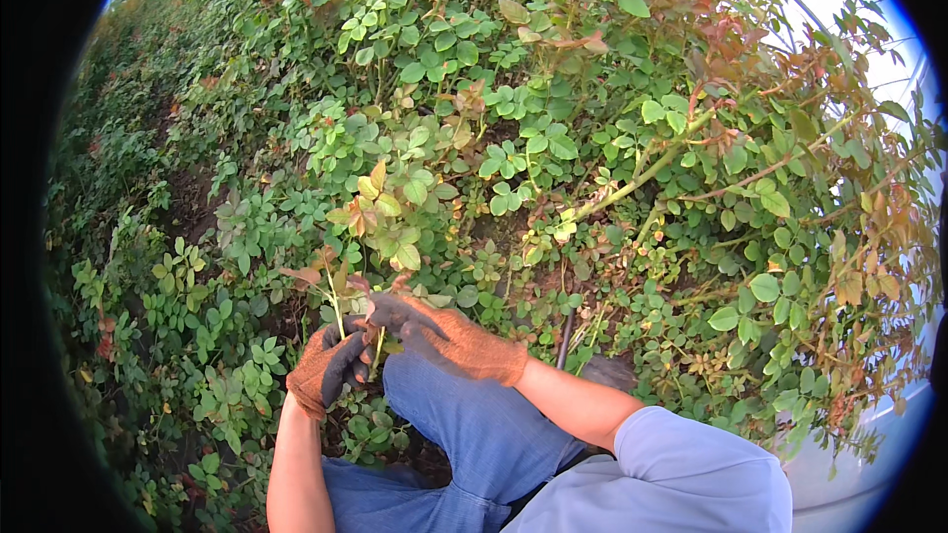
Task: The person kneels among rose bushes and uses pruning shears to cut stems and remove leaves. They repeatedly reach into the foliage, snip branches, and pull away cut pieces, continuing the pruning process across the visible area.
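My left hand, in an orange-brown glove with a dark coated palm, is closed around a few cut or loose leafy stems with reddish and green leaves at their tops. Close beside it on the right, my right hand, gloved alike, reaches across with its fingers at a reddish leaf and the stems. Its fingertips are partly blurred and overlap the foliage, so its grip is unclear. Both hands are above my bent knee in blue jeans. Rose-like shrubs with green and reddish leaves surround them.
Dense leafy bushes fill the ground ahead and to the left. A thick green stem slants up to the right. A dark thin pipe or rod stands right of my right hand. Pale sheeting and curved frame bars lie at the upper right.
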`<action>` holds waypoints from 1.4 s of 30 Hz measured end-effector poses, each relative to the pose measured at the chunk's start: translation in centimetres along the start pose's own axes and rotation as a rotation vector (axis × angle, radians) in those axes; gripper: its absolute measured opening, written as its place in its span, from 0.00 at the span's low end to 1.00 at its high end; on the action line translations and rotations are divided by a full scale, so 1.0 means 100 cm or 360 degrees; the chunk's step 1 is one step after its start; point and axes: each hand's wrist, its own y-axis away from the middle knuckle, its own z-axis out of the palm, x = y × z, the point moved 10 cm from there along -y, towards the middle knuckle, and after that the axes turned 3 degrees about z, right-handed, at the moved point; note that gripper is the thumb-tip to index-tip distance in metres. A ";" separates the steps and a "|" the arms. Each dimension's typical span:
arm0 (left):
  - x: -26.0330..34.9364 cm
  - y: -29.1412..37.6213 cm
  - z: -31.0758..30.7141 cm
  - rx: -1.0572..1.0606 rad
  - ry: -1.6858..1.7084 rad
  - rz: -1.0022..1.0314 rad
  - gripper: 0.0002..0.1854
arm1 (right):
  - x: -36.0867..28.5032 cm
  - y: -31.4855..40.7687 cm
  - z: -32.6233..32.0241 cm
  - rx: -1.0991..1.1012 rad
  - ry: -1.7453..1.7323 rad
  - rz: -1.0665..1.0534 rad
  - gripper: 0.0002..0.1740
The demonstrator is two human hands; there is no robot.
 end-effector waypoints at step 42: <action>0.001 -0.017 -0.031 0.0122 -0.0373 0.0154 0.14 | -0.008 0.163 -0.362 0.1663 -0.0289 -0.0328 0.20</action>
